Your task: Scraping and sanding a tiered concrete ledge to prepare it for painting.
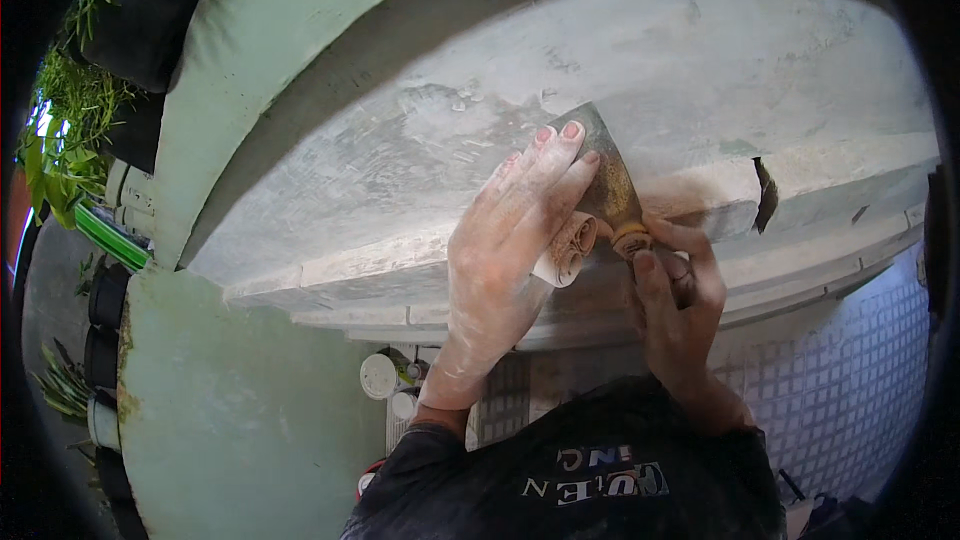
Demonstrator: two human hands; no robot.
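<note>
Now R hand point(682, 290) clamped on scraper point(614, 190); open wall point(690, 55) past blade edge point(590, 113); L hand point(505, 235) grip unclear.

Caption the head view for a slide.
Right hand grips a worn grey metal scraper; dusty left hand touches its blade, a rolled tan sheet beside that hand.

The scraper point(612, 185) and roll point(572, 245) lie between left hand point(508, 230) and right hand point(685, 295) (plants point(98, 115) far left).
</note>
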